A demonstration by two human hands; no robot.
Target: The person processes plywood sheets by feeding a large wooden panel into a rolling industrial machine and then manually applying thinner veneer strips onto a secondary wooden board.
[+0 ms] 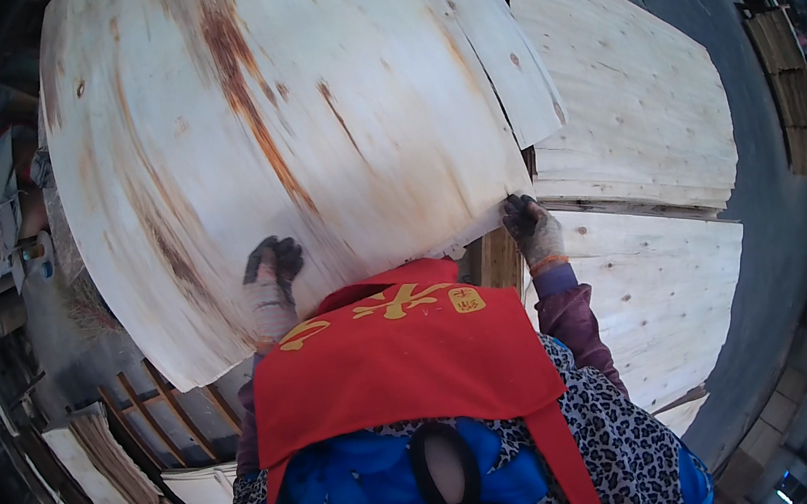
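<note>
A large pale wood veneer sheet [385,103] with brown streaks lies in front of me and bows down at the left. My right hand [533,229], in a dirty glove with dark fingertips, pinches the sheet's near right corner. Over the near left part of that sheet is my left hand [274,268], gloved as well. Its dark fingers are curled closed, and whatever they may hold is hidden. A narrower veneer strip [511,62] runs along the sheet's right side, with a dark gap between the two. My red apron [407,362] covers part of the near edge.
At the right lie a far stack of veneer sheets [621,94] and a nearer one [662,306], on a grey floor [782,216]. A wooden rack [166,412] and upright veneer bundles [112,459] stand at the lower left. More brown stacks [787,94] line the far right.
</note>
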